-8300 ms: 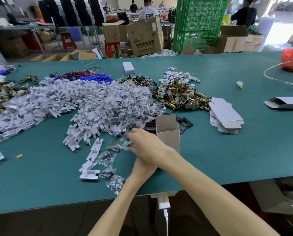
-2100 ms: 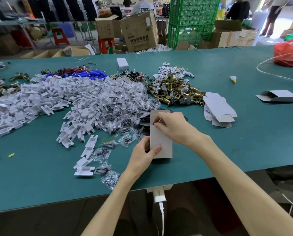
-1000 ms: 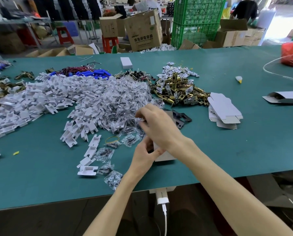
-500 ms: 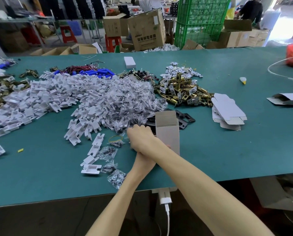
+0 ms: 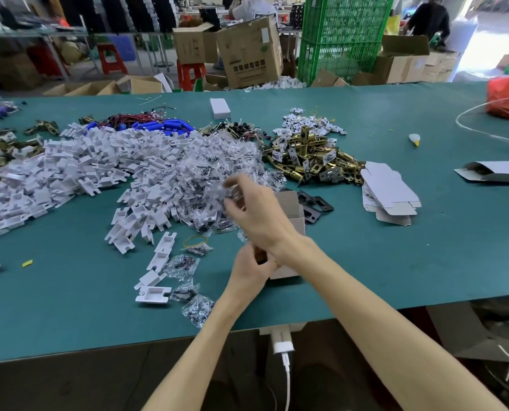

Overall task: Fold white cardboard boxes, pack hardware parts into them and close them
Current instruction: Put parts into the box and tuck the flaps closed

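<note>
Centre of frame, near the front edge of the teal-covered surface point(image 5: 365, 262): a small white cardboard box point(image 5: 290, 206), its far end open with the flap up.

The left hand point(image 5: 251, 266) is curled round the box's near end and grips it. The right hand point(image 5: 257, 215) crosses above the left, fingers bent over the edge of the heap of small clear plastic packets of dark screws point(image 5: 217, 164). It is blurred, so I cannot tell whether it has hold of a packet.

Left of that heap is a wide spread of white moulded plastic brackets point(image 5: 78, 173). Just right of the box are black metal plates point(image 5: 318, 203), partly hidden by it. Right of centre and higher up sits a pile of brass latch parts point(image 5: 309, 158), with a stack of flat white cardboard blanks point(image 5: 389, 194) beside it. A yellow rubber band point(image 5: 196, 241) lies left of the hands.
</note>
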